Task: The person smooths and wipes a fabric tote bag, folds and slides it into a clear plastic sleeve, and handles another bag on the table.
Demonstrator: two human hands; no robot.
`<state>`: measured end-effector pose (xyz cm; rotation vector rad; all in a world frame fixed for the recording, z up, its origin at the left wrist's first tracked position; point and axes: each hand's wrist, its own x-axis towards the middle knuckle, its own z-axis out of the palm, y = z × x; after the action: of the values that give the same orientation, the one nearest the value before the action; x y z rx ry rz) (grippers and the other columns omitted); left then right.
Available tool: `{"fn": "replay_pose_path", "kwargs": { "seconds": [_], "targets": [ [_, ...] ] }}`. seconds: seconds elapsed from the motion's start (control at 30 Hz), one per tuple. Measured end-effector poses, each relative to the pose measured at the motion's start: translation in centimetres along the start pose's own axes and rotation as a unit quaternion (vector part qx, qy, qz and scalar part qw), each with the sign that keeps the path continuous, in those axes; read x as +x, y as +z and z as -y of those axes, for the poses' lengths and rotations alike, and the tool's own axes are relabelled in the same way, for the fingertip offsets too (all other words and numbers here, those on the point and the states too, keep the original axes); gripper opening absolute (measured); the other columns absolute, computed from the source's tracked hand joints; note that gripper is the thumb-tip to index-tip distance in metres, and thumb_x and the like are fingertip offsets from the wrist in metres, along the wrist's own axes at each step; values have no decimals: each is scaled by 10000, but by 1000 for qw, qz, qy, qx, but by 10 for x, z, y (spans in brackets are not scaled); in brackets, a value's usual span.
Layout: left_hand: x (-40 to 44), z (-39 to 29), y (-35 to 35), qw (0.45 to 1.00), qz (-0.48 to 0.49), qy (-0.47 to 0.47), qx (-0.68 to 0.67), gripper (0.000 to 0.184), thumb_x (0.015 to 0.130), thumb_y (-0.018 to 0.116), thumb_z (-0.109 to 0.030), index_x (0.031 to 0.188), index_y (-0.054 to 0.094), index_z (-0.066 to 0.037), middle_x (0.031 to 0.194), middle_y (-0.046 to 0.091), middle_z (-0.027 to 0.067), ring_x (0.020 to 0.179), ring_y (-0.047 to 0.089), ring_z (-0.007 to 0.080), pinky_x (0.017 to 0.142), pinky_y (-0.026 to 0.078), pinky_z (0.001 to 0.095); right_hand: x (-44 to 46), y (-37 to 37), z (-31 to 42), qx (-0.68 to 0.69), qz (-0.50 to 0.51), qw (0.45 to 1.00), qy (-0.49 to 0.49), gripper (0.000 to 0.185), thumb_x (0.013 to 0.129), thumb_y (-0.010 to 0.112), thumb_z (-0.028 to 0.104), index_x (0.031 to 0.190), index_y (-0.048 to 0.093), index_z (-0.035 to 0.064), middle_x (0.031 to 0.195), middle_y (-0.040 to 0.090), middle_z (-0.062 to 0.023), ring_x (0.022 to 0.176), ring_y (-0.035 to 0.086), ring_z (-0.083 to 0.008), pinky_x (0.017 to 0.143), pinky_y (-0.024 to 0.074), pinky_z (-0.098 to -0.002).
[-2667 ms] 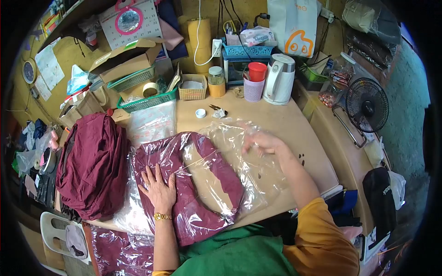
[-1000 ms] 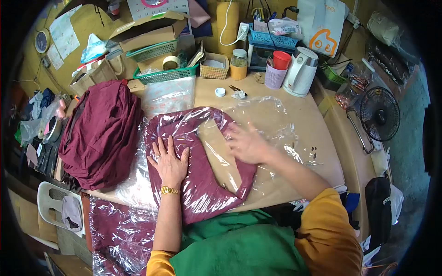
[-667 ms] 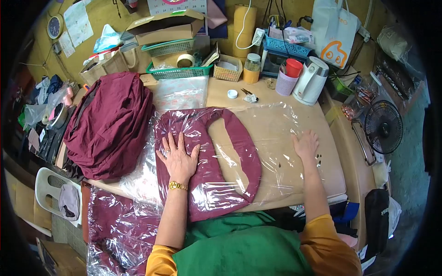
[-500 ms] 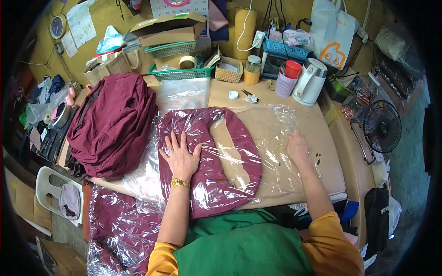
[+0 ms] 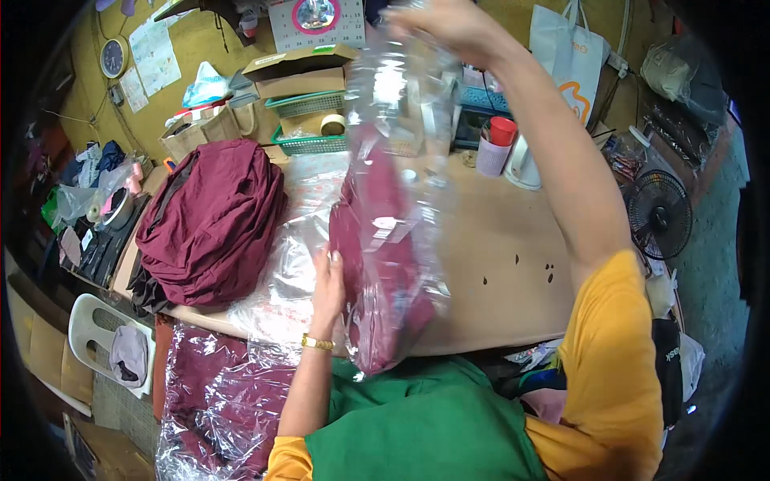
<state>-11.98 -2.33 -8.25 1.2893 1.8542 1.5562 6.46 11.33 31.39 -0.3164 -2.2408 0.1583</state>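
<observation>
A clear plastic bag (image 5: 391, 84) with folded maroon cloth (image 5: 373, 240) inside hangs partly lifted over the table edge, its upper part empty and blurred. My right hand (image 5: 449, 28), high at the top of the view, is closed on the bag's upper end. Lower down, my left hand (image 5: 326, 280) grips the left side of the bagged cloth, with the thumb showing and some fingers hidden. To its left lies a large pile of maroon cloth (image 5: 212, 220). More clear plastic (image 5: 277, 276) is spread between that pile and my left hand.
Below the table's left edge rests more maroon cloth in plastic (image 5: 224, 393). Green baskets (image 5: 313, 143), a red cup (image 5: 503, 131) and a partly covered white kettle (image 5: 523, 167) stand at the back. A black fan (image 5: 659, 212) is at right, a white chair (image 5: 88, 329) at left.
My right hand has risen from the table to the top of the view, pulling up the bag's end. The bag has come off the table, and my left hand went from flat to gripping its side.
</observation>
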Motion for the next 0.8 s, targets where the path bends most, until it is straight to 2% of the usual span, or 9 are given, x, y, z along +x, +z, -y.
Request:
{"fn": "replay_pose_path", "kwargs": {
  "seconds": [0.03, 0.13, 0.27, 0.33, 0.43, 0.5, 0.6, 0.67, 0.8],
  "targets": [
    [-20, 27, -6, 988, 53, 95, 109, 553, 1066, 419, -322, 1508, 334, 0, 1543, 351, 227, 1460, 291, 328, 1157, 321, 407, 17, 9, 7, -10, -1, 1000, -14, 555, 904, 679, 156, 1373, 397, 58, 1118, 562, -84, 927, 553, -143, 790, 462, -317],
    [-25, -22, 3, 978, 87, -32, -188, 542, 1044, 436, -398, 1439, 421, -27, 1507, 407, 225, 1401, 394, 339, 1186, 273, 402, 53, 6, 21, -35, -48, 997, -46, 482, 912, 666, 158, 1315, 420, 61, 1056, 553, -64, 879, 539, -128, 748, 449, -308],
    [-34, -21, -19, 686, 239, -147, -672, 530, 1032, 461, -387, 1426, 424, -34, 1497, 428, 204, 1379, 419, 321, 1173, 303, 409, 48, -43, -1, -93, -139, 985, -44, 385, 923, 650, 160, 1237, 451, 64, 974, 541, -39, 814, 519, -109, 693, 431, -296],
    [-31, -12, -35, 677, 249, -130, -681, 524, 1027, 473, -381, 1419, 426, -38, 1492, 439, 193, 1368, 432, 312, 1166, 319, 412, 20, -68, -31, -131, -174, 976, -12, 337, 928, 642, 161, 1198, 466, 65, 933, 535, -26, 782, 509, -99, 665, 422, -291],
    [-15, 14, -82, 936, 107, -2, -335, 574, 980, 585, -213, 1478, 377, -19, 1487, 442, 142, 1287, 494, 260, 1126, 378, 372, -63, -91, -93, -182, -186, 962, 88, 266, 936, 630, 163, 1140, 489, 68, 872, 526, -7, 734, 495, -85, 623, 409, -282],
    [-23, -7, -111, 925, -63, -57, -370, 637, 926, 672, -60, 1485, 379, 21, 1478, 444, 123, 1253, 514, 219, 1093, 407, 341, -142, -77, -134, -194, -153, 949, 195, 220, 941, 622, 165, 1101, 504, 69, 831, 519, 6, 702, 485, -75, 596, 400, -276],
    [-47, -26, -148, 988, -65, -31, -139, 716, 884, 738, -116, 1485, 366, 0, 1355, 554, 139, 1158, 585, 234, 987, 482, 341, -273, -20, -165, -156, -38, 906, 392, 157, 949, 609, 167, 1043, 527, 71, 770, 510, 25, 654, 470, -61, 554, 387, -267],
    [-60, -37, -166, 945, -31, -117, 303, 765, 824, 793, -171, 1470, 406, -36, 1104, 661, 142, 975, 645, 273, 843, 513, 375, -340, 25, -162, -62, 34, 867, 493, 122, 954, 601, 168, 1004, 543, 73, 729, 504, 38, 622, 461, -51, 526, 378, -261],
    [-32, -97, -118, 937, -40, 214, 272, 582, 749, 828, -182, 1271, 614, -38, 974, 681, 137, 855, 650, 300, 767, 502, 413, -343, 72, -119, 222, 62, 833, 503, 138, 918, 679, 114, 953, 558, 58, 751, 568, 6, 621, 500, -57, 513, 388, -243]
  ]
}}
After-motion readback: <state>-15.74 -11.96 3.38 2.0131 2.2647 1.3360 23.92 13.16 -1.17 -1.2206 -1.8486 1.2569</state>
